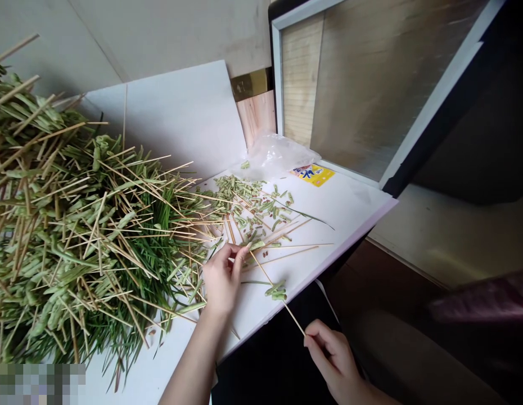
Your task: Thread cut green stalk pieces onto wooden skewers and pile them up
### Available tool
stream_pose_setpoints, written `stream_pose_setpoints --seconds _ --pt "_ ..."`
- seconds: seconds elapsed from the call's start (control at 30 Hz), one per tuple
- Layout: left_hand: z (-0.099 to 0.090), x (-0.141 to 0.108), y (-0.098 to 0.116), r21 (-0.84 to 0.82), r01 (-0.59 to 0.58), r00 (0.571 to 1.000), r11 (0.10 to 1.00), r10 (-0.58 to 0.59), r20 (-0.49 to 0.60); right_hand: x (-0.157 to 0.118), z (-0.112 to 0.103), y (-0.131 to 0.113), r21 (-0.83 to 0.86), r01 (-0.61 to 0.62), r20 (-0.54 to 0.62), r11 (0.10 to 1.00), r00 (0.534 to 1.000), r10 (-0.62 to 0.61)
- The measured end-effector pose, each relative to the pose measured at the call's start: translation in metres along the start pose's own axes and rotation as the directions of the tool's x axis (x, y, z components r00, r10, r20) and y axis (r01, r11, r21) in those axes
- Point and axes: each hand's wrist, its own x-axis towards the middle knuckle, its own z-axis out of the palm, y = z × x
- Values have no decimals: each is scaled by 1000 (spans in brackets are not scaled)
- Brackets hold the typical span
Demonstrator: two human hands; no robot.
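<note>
My right hand (331,354) pinches the lower end of a thin wooden skewer (293,316), which slants up and left past the table's edge. Several short green bean pieces (276,291) are threaded around its middle. At the skewer's upper end, my left hand (225,275) has thumb and forefinger closed on a single green bean piece (257,245). Beyond my left hand lie loose cut bean pieces (234,185) and bare skewers (290,254) on the white table.
A big heap of filled skewers (76,225) with long green leaves (154,225) covers the left side. A clear plastic bag (274,154) and a yellow packet (314,174) lie at the back of the white table (354,197). Behind stands a framed panel (363,84).
</note>
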Motion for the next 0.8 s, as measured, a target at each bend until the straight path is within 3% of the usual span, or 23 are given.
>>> stream_pose_setpoints --seconds 0.37,0.53,0.8 --pt "1 -2 0 130 -238 971 963 233 54 -7 7 4 102 -141 42 985 990 137" --pt "6 -7 7 56 -373 912 926 355 205 -3 6 3 128 -174 -10 976 984 177" --pt "5 -7 12 -68 -321 899 945 327 292 2 1 -3 89 -115 -55 989 991 120"
